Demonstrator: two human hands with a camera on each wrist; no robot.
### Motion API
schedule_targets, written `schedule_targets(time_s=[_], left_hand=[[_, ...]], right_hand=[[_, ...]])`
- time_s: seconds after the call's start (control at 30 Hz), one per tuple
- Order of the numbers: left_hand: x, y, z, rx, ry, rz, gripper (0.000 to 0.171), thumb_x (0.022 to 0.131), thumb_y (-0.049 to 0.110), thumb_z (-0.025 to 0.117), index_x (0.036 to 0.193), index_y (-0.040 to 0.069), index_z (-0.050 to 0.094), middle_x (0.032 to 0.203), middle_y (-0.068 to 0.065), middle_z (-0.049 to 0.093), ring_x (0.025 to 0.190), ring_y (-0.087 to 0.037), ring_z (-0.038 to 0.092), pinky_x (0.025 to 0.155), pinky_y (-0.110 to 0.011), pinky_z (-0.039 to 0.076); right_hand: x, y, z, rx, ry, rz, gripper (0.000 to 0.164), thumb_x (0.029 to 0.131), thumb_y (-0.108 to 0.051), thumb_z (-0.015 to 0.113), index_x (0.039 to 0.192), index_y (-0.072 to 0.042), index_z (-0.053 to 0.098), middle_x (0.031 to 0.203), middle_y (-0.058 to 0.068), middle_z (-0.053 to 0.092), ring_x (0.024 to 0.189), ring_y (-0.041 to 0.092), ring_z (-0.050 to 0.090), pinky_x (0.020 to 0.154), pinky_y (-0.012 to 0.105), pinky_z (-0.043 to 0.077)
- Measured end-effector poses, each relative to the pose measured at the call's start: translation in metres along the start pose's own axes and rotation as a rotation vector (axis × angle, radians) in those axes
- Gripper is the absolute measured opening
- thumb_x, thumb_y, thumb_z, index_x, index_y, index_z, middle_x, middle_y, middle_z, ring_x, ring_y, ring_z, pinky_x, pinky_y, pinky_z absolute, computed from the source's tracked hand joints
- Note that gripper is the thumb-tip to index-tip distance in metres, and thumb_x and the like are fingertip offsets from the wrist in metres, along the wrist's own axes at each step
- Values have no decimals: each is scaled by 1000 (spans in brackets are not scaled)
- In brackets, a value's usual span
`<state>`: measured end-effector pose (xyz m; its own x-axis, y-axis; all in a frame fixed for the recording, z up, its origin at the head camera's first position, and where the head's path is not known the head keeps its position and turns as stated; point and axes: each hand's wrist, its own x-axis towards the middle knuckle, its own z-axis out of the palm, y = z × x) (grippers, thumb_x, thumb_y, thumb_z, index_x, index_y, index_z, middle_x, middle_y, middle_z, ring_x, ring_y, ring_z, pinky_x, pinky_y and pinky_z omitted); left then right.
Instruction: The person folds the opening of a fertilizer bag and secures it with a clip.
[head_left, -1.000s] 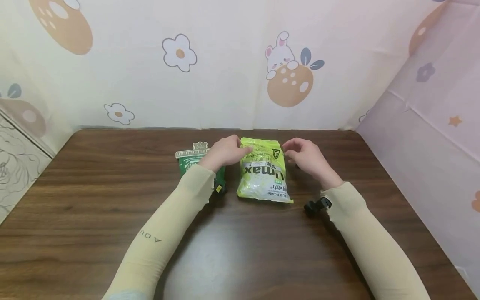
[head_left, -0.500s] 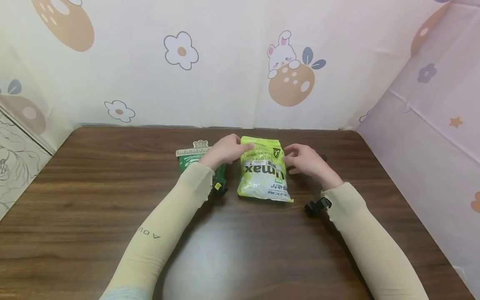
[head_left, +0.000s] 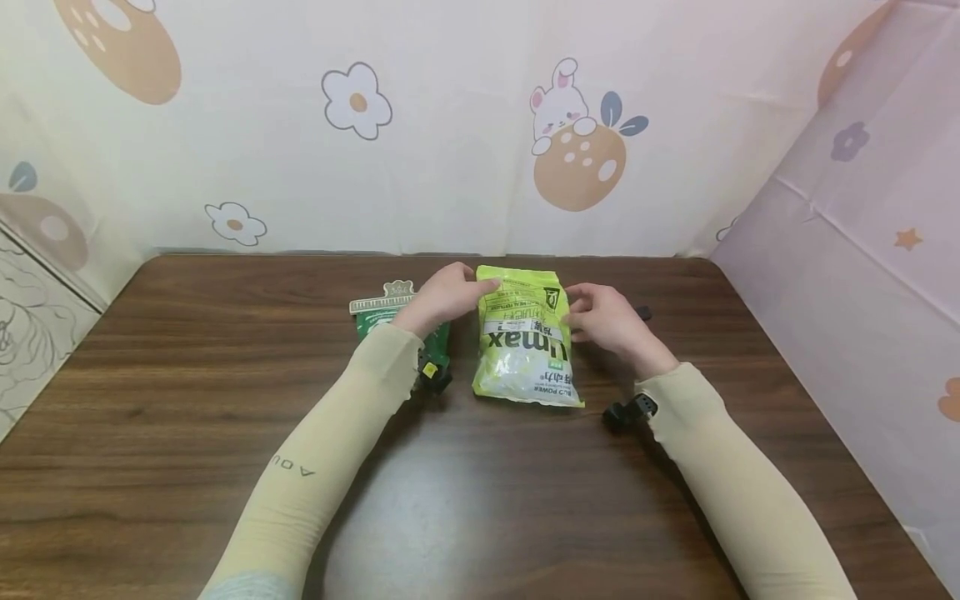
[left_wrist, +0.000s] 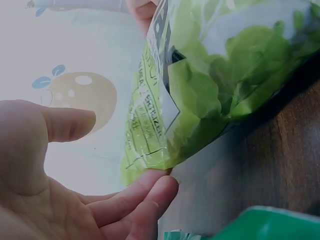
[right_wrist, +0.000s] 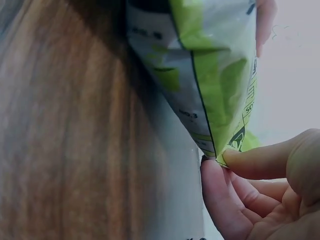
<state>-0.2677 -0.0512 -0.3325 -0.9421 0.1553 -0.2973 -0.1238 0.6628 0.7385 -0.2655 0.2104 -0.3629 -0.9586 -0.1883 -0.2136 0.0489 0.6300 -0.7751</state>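
Note:
A yellow-green and white fertilizer bag (head_left: 525, 346), printed "Umax", lies at the back middle of the table with its print upside down. My right hand (head_left: 609, 321) is at its upper right; in the right wrist view, thumb and fingers pinch the corner of the bag (right_wrist: 220, 90). On the opposite side is my left hand (head_left: 444, 298). Its fingertips touch the edge of the bag (left_wrist: 200, 115) from below in the left wrist view, while the thumb (left_wrist: 72, 124) stands apart from the plastic.
Partly behind my left wrist lies a green packet (head_left: 372, 321) with a pale crown-topped clip (head_left: 378, 302) across its upper edge. A small dark object (head_left: 643, 312) shows behind my right hand. A patterned curtain (head_left: 450, 167) hangs along the back of the brown wooden table (head_left: 187, 375).
My right hand has come in against the bag's right edge and now pinches its corner. The bag's top edge has shifted slightly up and away; the left hand stays nearly in place.

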Motion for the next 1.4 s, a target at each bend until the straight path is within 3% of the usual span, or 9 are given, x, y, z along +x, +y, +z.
schedule_targets(time_s=[0.23,0.43,0.77,0.97,1.17,1.27,1.4], left_hand=[[-1,-2,-3,-57,22,34,74,95,53,59,146,1,42,127,-11,60,106,-24,63,97,-44,46],[1,-6,-4,-94,56,99,52,98,54,54,116,6,59,104,-10,65,97,-29,66,82,-42,47],[3,-10,-6,-136,158,201,35,100,52,53,102,20,69,99,0,68,85,-29,71,78,-42,46],[4,-11,-6,-110,187,245,33,100,49,55,97,20,71,89,-1,65,75,-21,61,65,-35,43],[2,-9,-5,-95,220,280,29,100,46,56,99,22,73,75,-6,56,61,-18,43,53,-31,35],[2,-8,-5,-95,227,292,29,100,46,57,97,22,73,73,-6,55,60,-17,43,52,-30,34],[2,-8,-4,-93,241,299,30,100,46,58,100,22,75,77,-3,58,68,-19,48,58,-32,38]], right_hand=[[-5,-8,-1,27,18,-28,55,97,-4,61,148,-1,40,112,20,60,99,31,64,77,37,58],[-7,-13,-3,33,23,-53,54,97,-4,61,148,-3,42,109,19,61,96,30,64,78,40,58],[-12,-17,-7,85,-4,-62,55,97,-3,62,147,-2,41,110,20,61,97,29,64,84,44,56],[-11,-14,-8,130,-29,-58,53,96,-4,64,145,-3,44,113,19,60,99,29,63,86,44,55],[-7,-4,-9,218,-164,-37,48,98,-14,65,141,-1,48,124,18,61,107,27,63,90,45,53],[-5,1,-9,256,-260,-15,44,100,-19,61,138,2,52,122,17,65,109,25,64,91,43,53],[-5,4,-9,272,-274,-17,39,101,-20,60,132,5,57,114,12,70,105,21,65,89,41,54]])
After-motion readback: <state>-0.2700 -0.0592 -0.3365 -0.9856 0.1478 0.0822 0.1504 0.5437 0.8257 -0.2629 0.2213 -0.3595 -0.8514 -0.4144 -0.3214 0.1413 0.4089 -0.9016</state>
